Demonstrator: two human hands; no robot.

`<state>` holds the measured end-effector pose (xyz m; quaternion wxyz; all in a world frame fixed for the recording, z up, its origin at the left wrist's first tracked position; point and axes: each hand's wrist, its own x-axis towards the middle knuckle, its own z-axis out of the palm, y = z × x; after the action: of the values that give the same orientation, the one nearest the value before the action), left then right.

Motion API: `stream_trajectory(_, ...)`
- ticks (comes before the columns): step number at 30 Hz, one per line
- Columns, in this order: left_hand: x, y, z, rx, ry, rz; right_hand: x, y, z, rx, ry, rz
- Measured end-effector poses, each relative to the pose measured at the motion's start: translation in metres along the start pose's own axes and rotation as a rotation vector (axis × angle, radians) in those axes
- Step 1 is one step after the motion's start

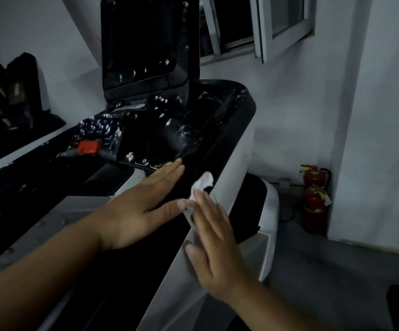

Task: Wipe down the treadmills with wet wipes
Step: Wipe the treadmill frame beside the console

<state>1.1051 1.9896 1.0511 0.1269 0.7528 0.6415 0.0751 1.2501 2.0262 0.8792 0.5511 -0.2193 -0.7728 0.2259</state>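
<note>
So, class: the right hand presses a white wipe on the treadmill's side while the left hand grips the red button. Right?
No. In the head view the left hand lies flat on the black console, short of the red button. The right hand does press the white wipe on the treadmill's side.

A dim gym room — that's where I am.
I see a treadmill (217, 144) with console screen (146, 44) — fire extinguishers (314, 201) against the wall.

White wipe (204, 181), black treadmill (228, 130)
</note>
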Motion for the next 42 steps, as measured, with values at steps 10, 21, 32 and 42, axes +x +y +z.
stream_trajectory(10, -0.124, 0.002, 0.016, -0.051, 0.038, -0.072, -0.034, -0.085, 0.021, -0.019, -0.043, -0.009)
stream_trajectory(21, -0.288, 0.019, 0.041, 0.104, 0.070, -0.167, -0.117, -0.195, 0.050, -0.078, -0.143, -0.019)
stream_trajectory(32, -0.377, 0.032, 0.063, 0.256, 0.102, -0.209, -0.159, -0.250, 0.050, -0.137, -0.280, 0.049)
stream_trajectory(42, -0.413, 0.039, 0.078, 0.347, 0.173, -0.225, -0.177, -0.273, 0.054, -0.184, -0.294, -0.146)
